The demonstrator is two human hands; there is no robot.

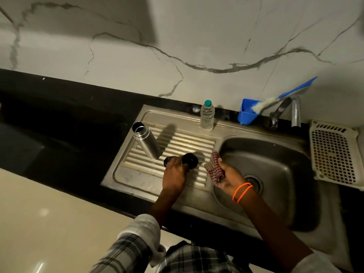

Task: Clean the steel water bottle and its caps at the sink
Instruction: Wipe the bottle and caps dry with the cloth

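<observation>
Bottle [146, 140] (uncapped) is standing on the drainboard [137, 174]; left hand [174, 175] is reaching over two dark caps [190, 159], grip unclear, while right hand [229, 178] is clutching a checked cloth [213, 167] beside the basin [275, 164].

Home kitchen (steel sink [262, 219], tap [285, 113])

Head view. Person wears a checked shirt, dark and pale grey plaid. Left sleeve [136, 239] rolled back above the forearm, pale lining of the cuff showing. Right wrist carries two thin bright orange thread bands [241, 192]. Right cuff, pale, barely visible at frame's lower right corner. Both forearms bare.
</observation>
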